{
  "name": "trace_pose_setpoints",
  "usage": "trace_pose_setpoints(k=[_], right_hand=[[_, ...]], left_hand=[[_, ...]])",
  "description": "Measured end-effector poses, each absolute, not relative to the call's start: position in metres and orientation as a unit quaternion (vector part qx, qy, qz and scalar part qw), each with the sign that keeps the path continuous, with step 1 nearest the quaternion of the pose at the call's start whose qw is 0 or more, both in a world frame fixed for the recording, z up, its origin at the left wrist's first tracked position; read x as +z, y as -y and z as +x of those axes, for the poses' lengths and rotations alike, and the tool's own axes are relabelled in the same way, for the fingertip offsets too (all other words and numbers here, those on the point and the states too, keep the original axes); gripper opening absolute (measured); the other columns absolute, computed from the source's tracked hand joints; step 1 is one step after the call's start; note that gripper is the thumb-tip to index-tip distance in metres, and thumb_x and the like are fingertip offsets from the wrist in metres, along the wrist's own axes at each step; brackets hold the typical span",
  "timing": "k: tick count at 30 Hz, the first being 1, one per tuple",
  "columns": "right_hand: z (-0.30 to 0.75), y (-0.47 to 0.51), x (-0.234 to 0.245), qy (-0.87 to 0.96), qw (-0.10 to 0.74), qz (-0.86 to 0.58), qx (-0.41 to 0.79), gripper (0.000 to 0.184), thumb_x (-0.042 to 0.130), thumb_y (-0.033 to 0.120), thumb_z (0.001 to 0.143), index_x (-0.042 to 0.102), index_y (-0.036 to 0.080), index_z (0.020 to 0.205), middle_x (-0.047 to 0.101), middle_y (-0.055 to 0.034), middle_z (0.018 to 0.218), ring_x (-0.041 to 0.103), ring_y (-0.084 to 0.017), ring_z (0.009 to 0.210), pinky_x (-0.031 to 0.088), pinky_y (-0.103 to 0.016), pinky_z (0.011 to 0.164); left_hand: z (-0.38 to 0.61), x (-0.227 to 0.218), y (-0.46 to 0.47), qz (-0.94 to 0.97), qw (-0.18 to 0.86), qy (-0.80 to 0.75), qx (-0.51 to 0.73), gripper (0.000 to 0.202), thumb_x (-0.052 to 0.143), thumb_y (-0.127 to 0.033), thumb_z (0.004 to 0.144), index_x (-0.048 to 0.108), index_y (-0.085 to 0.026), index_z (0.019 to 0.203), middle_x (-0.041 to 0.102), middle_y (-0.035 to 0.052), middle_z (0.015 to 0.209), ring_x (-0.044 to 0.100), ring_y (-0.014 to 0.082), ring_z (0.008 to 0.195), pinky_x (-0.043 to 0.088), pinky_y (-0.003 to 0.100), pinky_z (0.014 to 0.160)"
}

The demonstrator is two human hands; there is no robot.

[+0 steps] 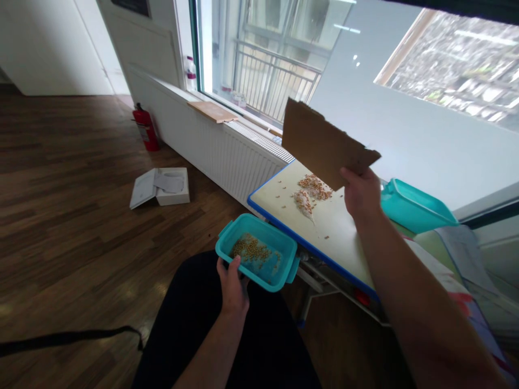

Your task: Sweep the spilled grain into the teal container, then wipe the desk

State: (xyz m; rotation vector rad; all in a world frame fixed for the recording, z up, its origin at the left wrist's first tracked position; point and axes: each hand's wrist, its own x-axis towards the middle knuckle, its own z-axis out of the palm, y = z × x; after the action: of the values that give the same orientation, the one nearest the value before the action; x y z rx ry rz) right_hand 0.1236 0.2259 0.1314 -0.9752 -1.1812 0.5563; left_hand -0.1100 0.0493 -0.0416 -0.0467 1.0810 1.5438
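My left hand [232,286] grips the near rim of a teal plastic container [258,252] that holds a layer of small golden grains. I hold it just below the blue edge of a cream-topped desk [340,232], over my lap. My right hand [360,193] is closed on a torn piece of brown cardboard [320,143], raised and tilted above the desk. Beneath the cardboard lie two small heaps of grains [310,194] mixed with pale powder. A few stray grains are scattered around them.
A teal lid [413,208] rests on the desk to the right of my hand, beside papers. A white radiator [219,146] runs under the window behind the desk. On the wooden floor lie an open white box [160,186] and a red fire extinguisher [145,127].
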Motion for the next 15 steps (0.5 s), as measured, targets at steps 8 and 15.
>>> trace_pose_setpoints(k=[8,15], right_hand=[[0.114,-0.331,0.099,0.466,0.626,-0.491,0.386,0.02,0.059,0.006,0.045,0.055,0.017,0.061,0.057,0.0033,0.065,0.054,-0.012,0.068,0.048,-0.027,0.066],[0.117,-0.344,0.079,0.481,0.602,-0.473,0.428,0.02,0.063,0.011,0.051,0.046,0.02,0.057,0.053,0.0052,0.061,0.051,-0.01,0.062,0.049,-0.024,0.062]], left_hand=[[-0.111,-0.037,-0.055,-0.027,0.591,-0.461,0.661,0.048,0.065,-0.035,0.081,0.046,-0.033,0.125,0.063,0.0044,0.112,0.065,0.0209,0.093,0.055,0.036,0.076],[-0.108,-0.027,-0.055,-0.013,0.609,-0.488,0.625,0.051,0.067,-0.038,0.079,0.047,-0.032,0.126,0.064,0.0057,0.11,0.066,0.022,0.092,0.055,0.036,0.074]])
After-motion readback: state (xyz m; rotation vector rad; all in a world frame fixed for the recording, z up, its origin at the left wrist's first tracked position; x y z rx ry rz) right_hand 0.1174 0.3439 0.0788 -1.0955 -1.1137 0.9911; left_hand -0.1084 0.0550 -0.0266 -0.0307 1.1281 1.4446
